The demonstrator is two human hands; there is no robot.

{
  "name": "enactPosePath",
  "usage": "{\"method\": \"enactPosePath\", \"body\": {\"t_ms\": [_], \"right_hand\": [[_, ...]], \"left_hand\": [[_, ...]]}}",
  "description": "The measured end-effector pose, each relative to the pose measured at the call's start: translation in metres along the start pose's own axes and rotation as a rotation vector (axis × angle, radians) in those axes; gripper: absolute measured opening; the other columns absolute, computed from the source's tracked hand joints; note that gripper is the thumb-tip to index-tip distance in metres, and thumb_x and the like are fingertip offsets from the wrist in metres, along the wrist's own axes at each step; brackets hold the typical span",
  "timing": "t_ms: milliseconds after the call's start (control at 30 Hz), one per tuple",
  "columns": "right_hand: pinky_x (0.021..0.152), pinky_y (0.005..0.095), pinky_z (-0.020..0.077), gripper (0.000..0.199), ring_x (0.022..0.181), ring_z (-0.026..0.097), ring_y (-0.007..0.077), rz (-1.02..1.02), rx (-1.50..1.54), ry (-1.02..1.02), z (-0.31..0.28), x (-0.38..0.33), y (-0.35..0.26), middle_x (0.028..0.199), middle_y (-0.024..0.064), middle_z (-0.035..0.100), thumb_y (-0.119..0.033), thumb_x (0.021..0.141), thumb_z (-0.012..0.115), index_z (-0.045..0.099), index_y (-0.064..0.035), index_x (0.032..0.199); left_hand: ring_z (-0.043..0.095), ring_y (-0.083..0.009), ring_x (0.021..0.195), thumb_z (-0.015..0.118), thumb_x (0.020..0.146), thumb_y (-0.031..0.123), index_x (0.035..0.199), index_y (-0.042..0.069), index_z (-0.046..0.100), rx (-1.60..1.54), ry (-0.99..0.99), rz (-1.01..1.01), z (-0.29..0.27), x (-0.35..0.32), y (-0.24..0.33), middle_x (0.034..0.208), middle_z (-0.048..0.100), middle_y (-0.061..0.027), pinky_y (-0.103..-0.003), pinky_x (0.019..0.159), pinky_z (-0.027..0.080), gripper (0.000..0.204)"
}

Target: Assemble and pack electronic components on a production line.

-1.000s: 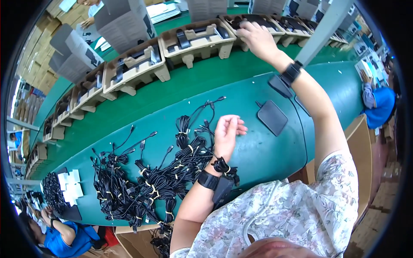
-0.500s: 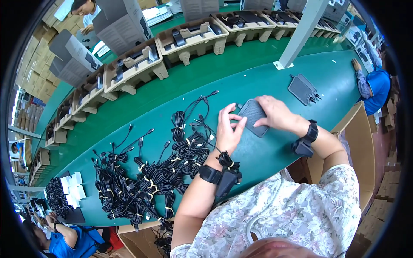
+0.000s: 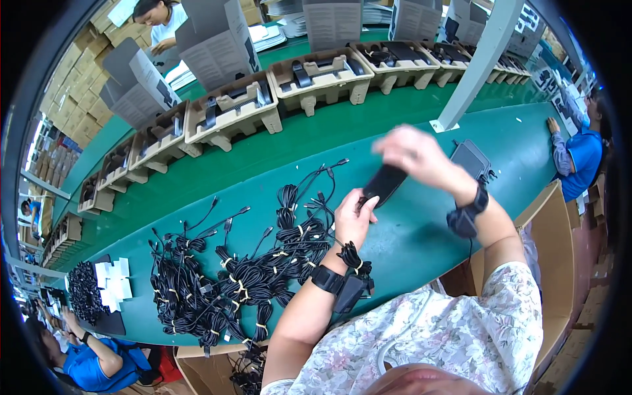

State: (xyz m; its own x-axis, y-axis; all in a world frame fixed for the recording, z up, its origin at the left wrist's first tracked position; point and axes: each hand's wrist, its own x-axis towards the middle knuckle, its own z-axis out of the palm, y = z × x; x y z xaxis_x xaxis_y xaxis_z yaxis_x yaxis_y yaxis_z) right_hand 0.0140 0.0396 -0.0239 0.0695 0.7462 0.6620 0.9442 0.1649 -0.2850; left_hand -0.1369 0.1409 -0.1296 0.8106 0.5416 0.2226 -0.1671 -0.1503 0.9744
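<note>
My left hand (image 3: 355, 216) grips the near end of a flat, dark rectangular pad (image 3: 384, 184), held tilted above the green table. Over the pad's far end is my right hand (image 3: 416, 158), smeared by motion, so its fingers cannot be made out. To the right of that hand lies a grey rectangular pad (image 3: 470, 158) with rounded corners and small black fittings at its edge. Many bundled black cables (image 3: 240, 276) with light ties are heaped left of my left forearm.
Beyond the table, molded cardboard trays (image 3: 320, 78) holding black parts stand in a row, with grey printed boxes behind. A metal post (image 3: 477, 69) rises at the far edge. Open cartons (image 3: 550, 230) flank me. Co-workers in blue (image 3: 579, 158) sit at both ends.
The pad I hold has turned from its grey textured face to a dark side. My right hand has lifted toward its far end and blurred. The whole view has shifted slightly.
</note>
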Motion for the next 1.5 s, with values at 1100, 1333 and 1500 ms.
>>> {"method": "enactPosePath", "body": {"t_ms": [1100, 1333, 1500], "right_hand": [[0.078, 0.0405, 0.0439, 0.021, 0.1, 0.05, 0.0266, 0.462, -0.836, -0.09, 0.025, 0.133, 0.157, 0.098, 0.0083, 0.055, -0.018, 0.077, 0.052, 0.064, -0.014, 0.093], [0.084, 0.0412, 0.0389, 0.038, 0.099, 0.051, 0.0274, 0.274, -0.798, 0.202, 0.039, 0.097, 0.106, 0.102, 0.0133, 0.056, -0.022, 0.077, 0.051, 0.054, -0.012, 0.114], [0.082, 0.0396, 0.0431, 0.046, 0.097, 0.054, 0.0293, 0.446, 0.212, 0.154, 0.086, 0.032, 0.018, 0.101, 0.0164, 0.056, -0.033, 0.081, 0.059, 0.048, -0.0046, 0.114]], "left_hand": [[0.055, -0.0088, 0.055, 0.054, 0.088, 0.009, 0.089, 0.002, 0.048, -0.054, -0.054, -0.105, -0.065, -0.017, 0.021, 0.07, 0.058, -0.005, -0.019, 0.047, 0.039, 0.01], [0.056, -0.0117, 0.057, 0.052, 0.09, 0.013, 0.095, 0.003, 0.047, -0.122, 0.079, -0.028, -0.074, -0.018, 0.024, 0.074, 0.06, -0.0078, -0.021, 0.05, 0.043, 0.012], [0.058, -0.0144, 0.063, 0.05, 0.09, 0.012, 0.102, 0.003, 0.047, -0.405, 0.243, -0.028, -0.066, -0.024, 0.036, 0.084, 0.06, -0.0103, -0.022, 0.057, 0.047, 0.016]]}}
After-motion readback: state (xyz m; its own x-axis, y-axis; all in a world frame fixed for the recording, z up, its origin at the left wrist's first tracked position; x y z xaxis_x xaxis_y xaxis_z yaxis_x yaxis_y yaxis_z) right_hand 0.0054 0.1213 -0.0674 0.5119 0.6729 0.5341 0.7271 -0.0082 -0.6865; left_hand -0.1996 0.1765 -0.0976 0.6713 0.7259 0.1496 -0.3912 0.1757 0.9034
